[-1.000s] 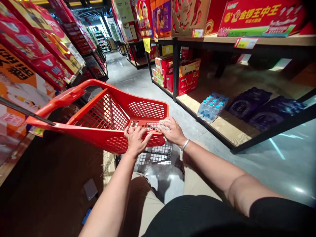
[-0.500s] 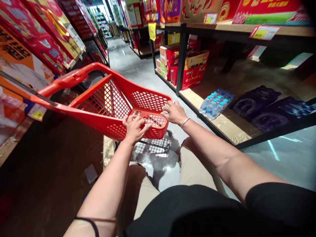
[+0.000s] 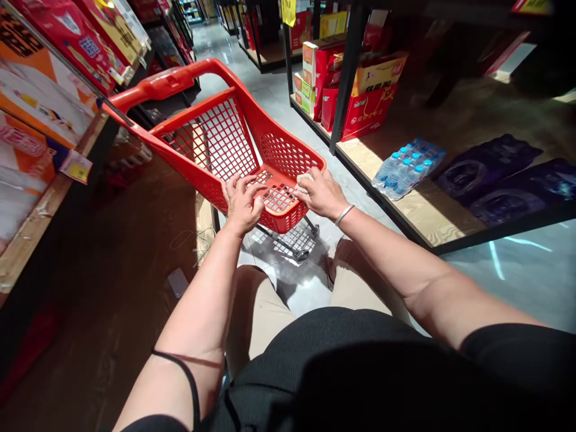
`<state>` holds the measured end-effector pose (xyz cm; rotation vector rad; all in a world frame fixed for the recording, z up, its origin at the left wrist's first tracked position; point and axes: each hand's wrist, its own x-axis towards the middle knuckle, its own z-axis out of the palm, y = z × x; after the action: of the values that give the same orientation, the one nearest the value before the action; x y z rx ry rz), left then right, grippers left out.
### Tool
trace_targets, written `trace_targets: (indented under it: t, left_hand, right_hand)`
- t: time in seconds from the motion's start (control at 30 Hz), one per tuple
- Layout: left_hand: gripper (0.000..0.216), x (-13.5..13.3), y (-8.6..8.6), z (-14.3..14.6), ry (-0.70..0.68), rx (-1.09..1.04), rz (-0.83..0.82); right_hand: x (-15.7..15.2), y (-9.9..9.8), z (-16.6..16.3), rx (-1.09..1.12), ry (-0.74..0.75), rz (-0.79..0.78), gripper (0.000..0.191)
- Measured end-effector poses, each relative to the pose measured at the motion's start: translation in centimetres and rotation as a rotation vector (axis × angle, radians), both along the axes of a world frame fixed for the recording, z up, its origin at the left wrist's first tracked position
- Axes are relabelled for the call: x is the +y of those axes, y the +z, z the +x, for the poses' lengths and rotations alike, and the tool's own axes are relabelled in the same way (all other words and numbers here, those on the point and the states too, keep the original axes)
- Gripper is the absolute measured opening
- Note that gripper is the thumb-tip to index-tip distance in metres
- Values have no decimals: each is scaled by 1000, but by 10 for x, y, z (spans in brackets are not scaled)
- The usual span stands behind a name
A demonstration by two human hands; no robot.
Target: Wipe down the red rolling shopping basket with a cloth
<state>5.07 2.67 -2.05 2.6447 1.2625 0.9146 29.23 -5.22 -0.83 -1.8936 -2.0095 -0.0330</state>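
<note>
A red plastic shopping cart stands in the aisle right in front of me, its mesh basket empty and its handle at the far end. My left hand grips the near rim of the basket with curled fingers. My right hand rests on the near right corner of the rim, closed on a small white cloth pressed against the plastic. A silver bracelet sits on my right wrist.
Shelves of red gift boxes line the left. On the right, a low wooden shelf carries a pack of water bottles, dark wrapped packs and red boxes. A small flat object lies on the floor.
The view has tilted down, so the cart sits higher in the frame. My right hand slid along the near rim, and the white cloth shows under it again. My left hand stays on the rim.
</note>
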Motion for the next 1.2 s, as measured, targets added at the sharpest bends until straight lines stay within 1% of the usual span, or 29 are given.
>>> trace_targets:
  t: [0.13, 0.23, 0.3, 0.37, 0.43, 0.53, 0.6, 0.63, 0.7, 0.77, 0.87, 0.93, 1.0, 1.13, 1.2]
  left_hand:
    - [24, -18, -9, -12, -102, -2, -13]
    - [28, -20, -12, -21, -137, -22, -19]
    - [32, -16, -13, -26, -134, -34, -45]
    - [38, -12, -13, -29, -125, -46, -77]
    - [46, -9, -13, -31, -116, -69, -99]
    - [54, -7, -15, -32, -90, -111, -108]
    - [55, -6, -15, -33, -71, -119, -120]
    - [55, -6, -15, -33, -64, -117, -126]
    - [51, -6, -13, -35, -63, -100, -139]
    - [46, -8, -11, -36, -66, -76, -149]
    - [39, -12, -8, -36, -53, -58, -168]
    - [37, -14, -6, -34, -38, -64, -177]
    - [34, -16, -5, -32, -35, -68, -173]
    - [26, -17, -5, -30, -57, -59, -170]
    - [26, -17, -4, -32, -66, -51, -175]
  right_hand:
    - [-3, -10, -9, 73, 108, 66, 35]
    - [-7, -21, -25, 162, 137, 190, 37]
    - [-9, -34, -43, 191, 193, 290, 41]
    - [-10, -55, -62, 175, 283, 348, 37]
    - [-9, -80, -78, 131, 367, 335, 32]
    - [-8, -117, -89, 30, 453, 205, 28]
    - [-9, -133, -88, -54, 512, 91, 27]
    - [-10, -136, -86, -87, 538, 44, 26]
    - [-13, -134, -81, -105, 579, 12, 24]
    - [-14, -121, -77, -64, 587, 64, 24]
    - [-11, -96, -70, 21, 492, 184, 27]
    - [-8, -89, -66, 50, 410, 210, 27]
    - [-6, -95, -63, 55, 400, 180, 28]
    - [-12, -120, -66, 1, 466, 51, 31]
    - [-16, -121, -69, -17, 473, 29, 31]
